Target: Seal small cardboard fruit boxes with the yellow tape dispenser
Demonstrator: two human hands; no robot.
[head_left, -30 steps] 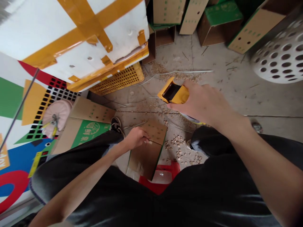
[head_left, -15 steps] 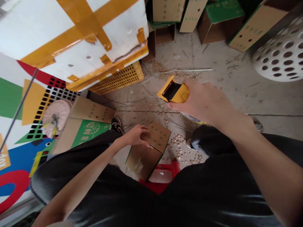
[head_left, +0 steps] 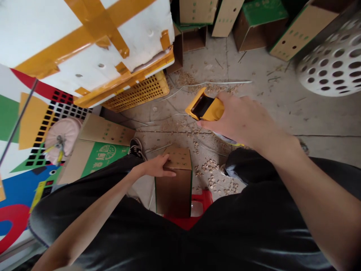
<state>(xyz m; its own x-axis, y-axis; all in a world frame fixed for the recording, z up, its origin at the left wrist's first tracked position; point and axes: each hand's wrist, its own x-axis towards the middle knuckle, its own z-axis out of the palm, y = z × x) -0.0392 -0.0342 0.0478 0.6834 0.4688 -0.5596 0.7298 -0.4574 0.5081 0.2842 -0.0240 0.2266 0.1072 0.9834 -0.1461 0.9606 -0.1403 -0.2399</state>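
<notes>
My left hand [head_left: 158, 166] grips the upper left edge of a small cardboard box [head_left: 175, 192], its thumb and fingers spread over the corner. The box stands between my legs, with printed green marks and holes on its top and a plain brown side towards me. Over the floor to the right, my right hand [head_left: 245, 116] is closed around a yellow tape dispenser [head_left: 210, 109] with a dark front opening. Part of what looks like a tape roll shows below the palm; the rest is hidden. A red stool [head_left: 207, 199] shows partly behind the box.
A white foam box [head_left: 143, 37] with brown tape rests on a yellow crate [head_left: 141, 90] at upper left. A green-printed carton [head_left: 104, 158] lies by my left foot. Small round scraps [head_left: 214, 175] litter the floor. A white perforated basket [head_left: 332, 71] stands right.
The cardboard box has turned from a tilted, skewed position to stand straighter, shifting slightly left with my left hand. My right hand still holds the tape dispenser in nearly the same place.
</notes>
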